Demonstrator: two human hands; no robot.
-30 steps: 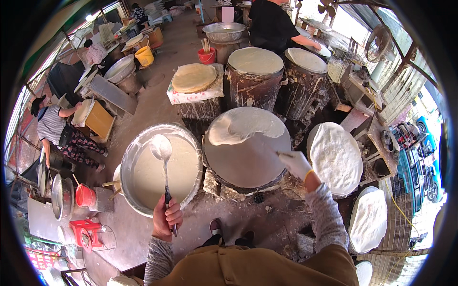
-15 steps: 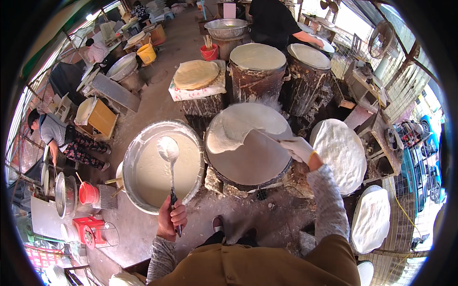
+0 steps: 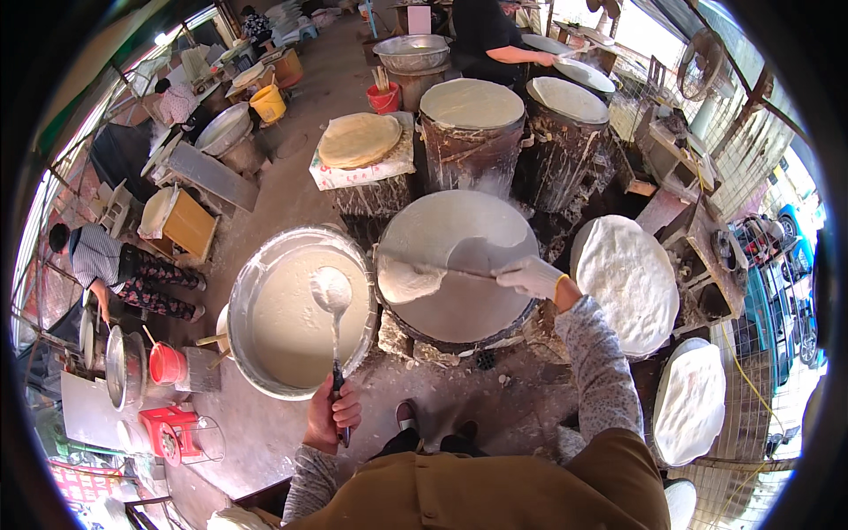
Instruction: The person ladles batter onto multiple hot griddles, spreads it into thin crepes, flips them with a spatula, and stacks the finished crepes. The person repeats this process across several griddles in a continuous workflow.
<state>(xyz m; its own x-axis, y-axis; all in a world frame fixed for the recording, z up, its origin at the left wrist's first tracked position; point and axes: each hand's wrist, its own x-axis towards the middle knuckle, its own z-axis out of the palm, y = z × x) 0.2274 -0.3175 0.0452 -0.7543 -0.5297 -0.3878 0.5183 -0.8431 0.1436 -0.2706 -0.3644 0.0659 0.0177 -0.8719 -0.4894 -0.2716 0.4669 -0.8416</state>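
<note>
My left hand (image 3: 331,411) is closed on the dark handle of a metal ladle (image 3: 332,291), its batter-smeared bowl held over a large metal basin (image 3: 274,371) of pale batter (image 3: 291,336). To the basin's right stands a round griddle (image 3: 468,314) with steam at its back and a pale layer of batter (image 3: 455,216) over part of it. My gloved right hand (image 3: 532,278) grips a long thin spreading tool (image 3: 468,272) that lies across the griddle from the right, with a white mass of batter (image 3: 411,284) at its left part.
Beyond are drums (image 3: 473,141), a stack of flatbreads (image 3: 358,141) and a person (image 3: 477,40) in black. A striped-shirted person (image 3: 106,252) bends at the left near a red bucket (image 3: 166,362). Dough rounds (image 3: 623,283) lie right, beside cluttered shelving (image 3: 689,247).
My right hand and tool have moved leftward, and the pale batter on the griddle has changed shape. The ladle has shifted right within the basin. The person at the left has bent lower.
</note>
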